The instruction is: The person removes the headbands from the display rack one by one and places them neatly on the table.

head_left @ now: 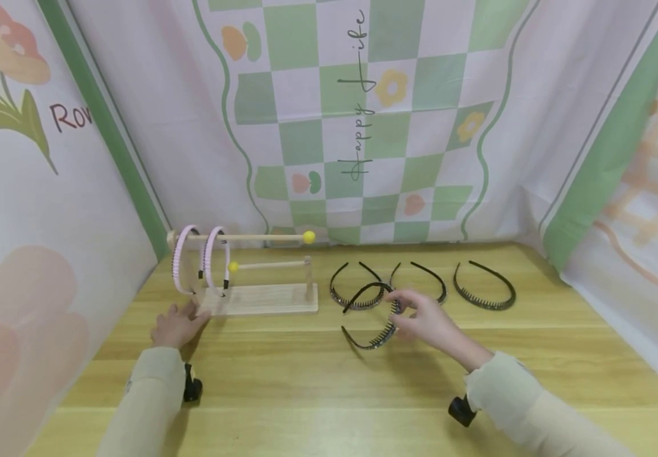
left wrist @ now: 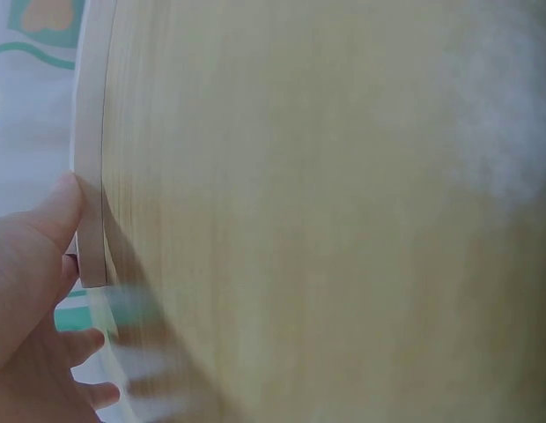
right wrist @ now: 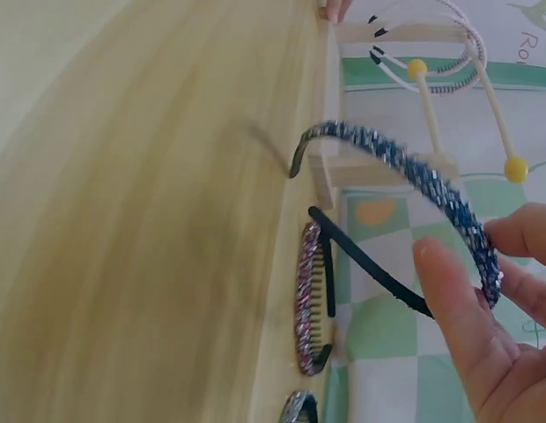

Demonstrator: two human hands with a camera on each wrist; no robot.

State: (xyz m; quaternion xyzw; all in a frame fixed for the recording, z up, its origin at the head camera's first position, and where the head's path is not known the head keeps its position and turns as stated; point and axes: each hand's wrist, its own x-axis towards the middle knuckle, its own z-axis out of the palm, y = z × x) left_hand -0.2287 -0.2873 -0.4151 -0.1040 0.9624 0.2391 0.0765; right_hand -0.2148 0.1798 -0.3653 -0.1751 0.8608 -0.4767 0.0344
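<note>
1. Green-and-white checked cloth (head_left: 340, 114) hangs behind a wood-grained surface (head_left: 317, 406).
2. Right hand (head_left: 420, 320) is closed to a pinch, thumb against fingers, on the curve of a blue glittery headband (right wrist: 411, 167); its ends point left of that hand, seemingly raised.
3. Just beyond this hand lie three dark headbands (head_left: 488, 306); whether the held one touches the nearest is unclear.
4. Left hand (head_left: 174, 327) pinches the end of a wooden stand (head_left: 260, 301); two pink headbands (head_left: 207, 257) hang from its upper rod (head_left: 260, 238), beyond that hand.
5. Gripped at one spot, the blue headband could twist or slip; swung low, its teeth might snag a neighbour.
6. Should the left hand slacken, a knock on a rod could shift the stand.
</note>
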